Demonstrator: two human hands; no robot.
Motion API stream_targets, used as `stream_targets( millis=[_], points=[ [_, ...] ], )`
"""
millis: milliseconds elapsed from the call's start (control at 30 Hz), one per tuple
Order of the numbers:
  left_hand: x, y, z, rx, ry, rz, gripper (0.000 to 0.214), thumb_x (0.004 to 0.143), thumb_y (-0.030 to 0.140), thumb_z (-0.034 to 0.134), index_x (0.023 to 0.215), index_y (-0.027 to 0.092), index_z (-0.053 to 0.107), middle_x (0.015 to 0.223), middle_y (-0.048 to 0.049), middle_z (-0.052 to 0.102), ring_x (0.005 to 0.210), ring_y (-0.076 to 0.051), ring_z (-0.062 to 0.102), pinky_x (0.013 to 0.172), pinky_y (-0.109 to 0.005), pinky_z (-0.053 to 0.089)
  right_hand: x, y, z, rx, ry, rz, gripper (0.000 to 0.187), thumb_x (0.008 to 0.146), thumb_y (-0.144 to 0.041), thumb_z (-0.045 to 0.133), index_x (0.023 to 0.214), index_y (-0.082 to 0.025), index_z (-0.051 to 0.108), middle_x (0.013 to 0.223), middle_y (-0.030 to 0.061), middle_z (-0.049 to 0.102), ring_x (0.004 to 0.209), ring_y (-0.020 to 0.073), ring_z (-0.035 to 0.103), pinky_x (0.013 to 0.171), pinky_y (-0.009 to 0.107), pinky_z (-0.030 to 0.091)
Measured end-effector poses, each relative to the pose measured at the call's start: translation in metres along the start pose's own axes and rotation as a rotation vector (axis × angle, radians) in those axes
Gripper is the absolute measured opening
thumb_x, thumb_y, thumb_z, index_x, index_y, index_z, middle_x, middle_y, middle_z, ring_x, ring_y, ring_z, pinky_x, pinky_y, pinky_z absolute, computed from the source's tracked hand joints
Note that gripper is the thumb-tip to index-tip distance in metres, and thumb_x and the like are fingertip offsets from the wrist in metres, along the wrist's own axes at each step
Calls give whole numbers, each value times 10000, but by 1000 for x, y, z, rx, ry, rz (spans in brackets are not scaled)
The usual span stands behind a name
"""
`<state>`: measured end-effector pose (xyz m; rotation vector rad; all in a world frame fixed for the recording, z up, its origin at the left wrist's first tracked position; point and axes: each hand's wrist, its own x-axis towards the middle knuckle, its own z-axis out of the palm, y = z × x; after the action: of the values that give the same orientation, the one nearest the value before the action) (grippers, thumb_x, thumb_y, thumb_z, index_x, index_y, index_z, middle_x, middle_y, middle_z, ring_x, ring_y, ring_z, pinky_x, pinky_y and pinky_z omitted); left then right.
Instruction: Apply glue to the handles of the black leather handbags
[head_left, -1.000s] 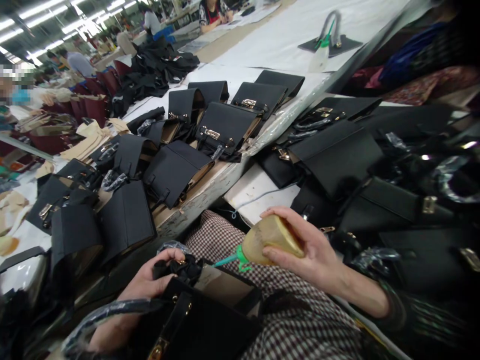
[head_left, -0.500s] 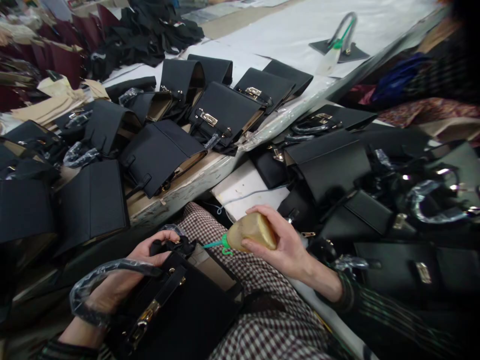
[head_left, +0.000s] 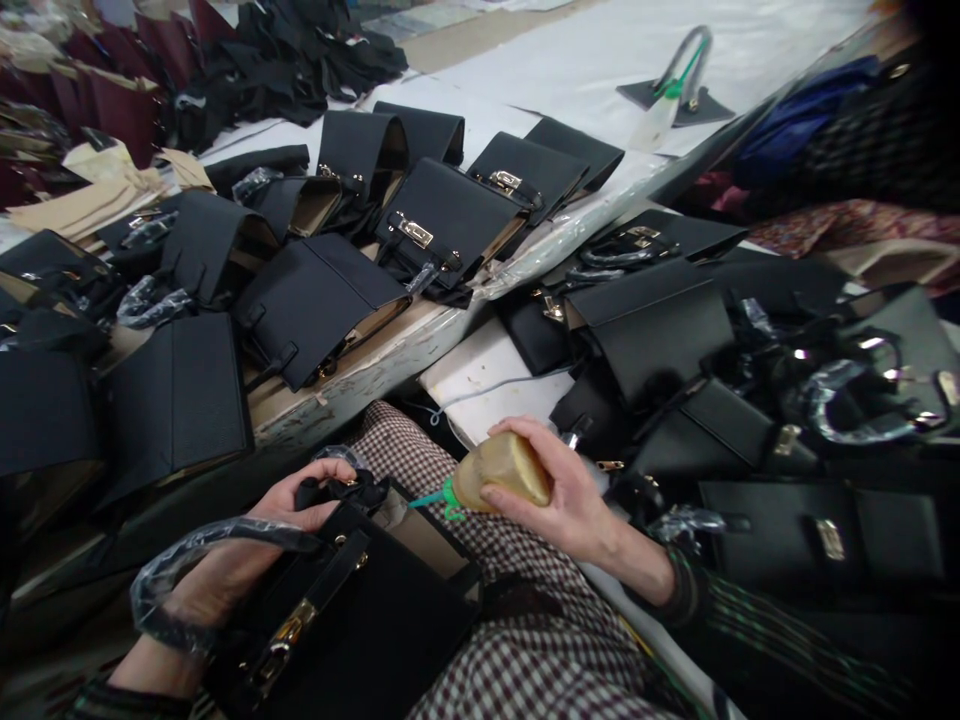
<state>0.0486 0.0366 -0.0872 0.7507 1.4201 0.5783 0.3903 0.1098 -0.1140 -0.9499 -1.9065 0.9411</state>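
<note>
On my lap lies a black handbag [head_left: 375,620] with gold hardware and a beige inside showing at its edge. My left hand [head_left: 289,510] is closed on the bag's far corner, and a plastic-wrapped handle [head_left: 169,570] loops over that wrist. In my right hand [head_left: 559,490] is a squeeze bottle [head_left: 502,472] of amber liquid, lying nearly level. Its thin green nozzle [head_left: 427,498] points left and reaches the bag's beige inner edge. Whether any liquid comes out cannot be made out.
Several black handbags [head_left: 450,215] stand on the table to the left and ahead. More black bags [head_left: 660,320] are heaped at the right. Another green-tipped bottle [head_left: 660,115] stands on the white sheet far ahead. Maroon pieces [head_left: 112,100] sit at the far left, and someone's dark clothing [head_left: 847,130] shows at the right.
The nozzle tip has shifted slightly right and down along the bag's inner edge. Both hands keep their hold. The whole view has moved a little.
</note>
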Motion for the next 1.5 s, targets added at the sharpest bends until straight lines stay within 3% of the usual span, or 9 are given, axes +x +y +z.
stream_targets(
  millis=[200, 333, 667, 900, 1167, 1500],
  points=[
    [2, 1, 4, 58, 10, 29, 426, 824, 367, 836, 1137, 213, 591, 981, 15, 592, 755, -117, 548, 698, -241, 509, 6, -1, 7, 10, 52, -10, 490, 909, -511, 760, 1252, -229, 554, 1108, 92, 693, 965, 273, 697, 837, 397, 605],
    [1, 2, 7, 45, 4, 25, 424, 834, 376, 823, 1146, 218, 585, 986, 17, 587, 761, -120, 556, 713, -250, 502, 9, -3, 7, -7, 42, -88, 494, 921, -506, 755, 1264, -224, 539, 1107, 99, 685, 970, 274, 693, 848, 405, 605],
    [0, 1, 11, 16, 10, 12, 471, 810, 406, 851, 1158, 216, 595, 988, 17, 595, 741, -106, 556, 698, -247, 510, 3, -11, -12, -86, -92, -145, 460, 941, -428, 743, 1283, -220, 517, 1050, 93, 667, 877, 249, 679, 752, 385, 592],
    [-2, 2, 16, 25, 37, -7, 521, 783, 413, 874, 1171, 228, 579, 952, 26, 637, 716, -113, 602, 689, -246, 539, 9, -12, -6, -63, -4, -208, 503, 932, -460, 761, 1298, -227, 508, 1098, 106, 666, 962, 277, 684, 824, 413, 601],
    [-1, -5, 12, 63, 32, 43, 443, 835, 414, 837, 1175, 245, 608, 1007, 25, 632, 768, -107, 597, 728, -230, 530, 0, -8, -12, -110, -155, -327, 626, 897, -397, 783, 1389, -213, 442, 1107, 126, 654, 897, 282, 661, 712, 409, 583],
    [-1, -4, 14, 17, 19, 23, 499, 810, 425, 856, 1174, 220, 582, 963, 14, 618, 737, -115, 589, 697, -240, 529, -5, -14, -29, -144, -285, -239, 496, 920, -390, 754, 1299, -216, 486, 1058, 101, 669, 879, 256, 672, 725, 374, 572]
  ],
)
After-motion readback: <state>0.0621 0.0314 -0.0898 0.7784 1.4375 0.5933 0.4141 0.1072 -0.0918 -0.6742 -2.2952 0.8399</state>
